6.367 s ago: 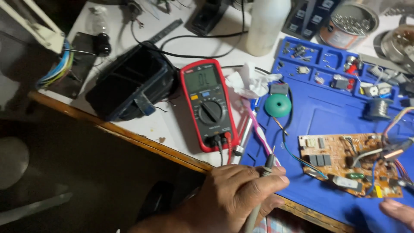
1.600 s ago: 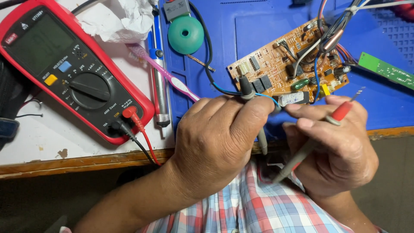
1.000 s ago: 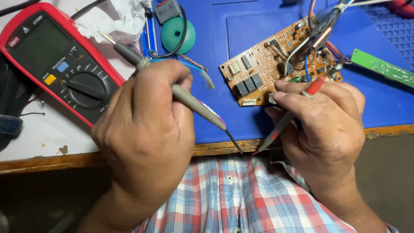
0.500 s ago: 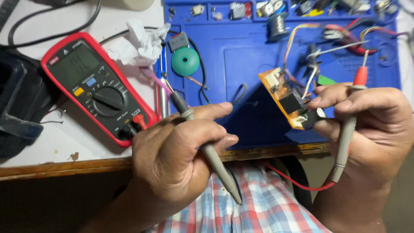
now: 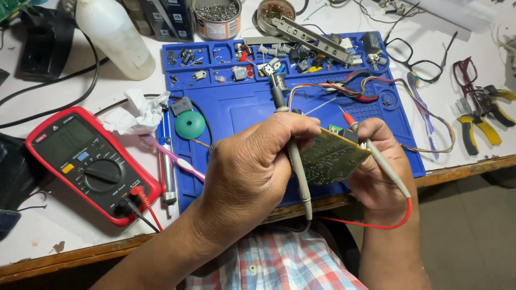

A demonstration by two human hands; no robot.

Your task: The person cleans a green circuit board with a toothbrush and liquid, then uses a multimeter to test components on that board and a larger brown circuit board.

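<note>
Two hands up over blue mat (image 5: 231,113), both busy. Left hand (image 5: 252,172) clenched round black probe (image 5: 293,156), tip pointing far. Right hand (image 5: 379,172) grasps green circuit board (image 5: 330,158) tilted off mat, plus red probe (image 5: 371,147) pinched along its edge, prob. so solder side faces cam. Red multimeter (image 5: 88,164) near left, leads plugged in. White bottle (image 5: 113,35) far left; round tin (image 5: 217,19) w/ grey bits far centre; pliers (image 5: 478,123) right.

Open lane: bare mat centre (image 5: 242,107), frame middle. Blocked upper centre by parts trays (image 5: 258,56) and wire bundle (image 5: 344,88); left by multimeter (image 5: 91,164), tweezers (image 5: 167,161); far right by pliers (image 5: 478,126).
</note>
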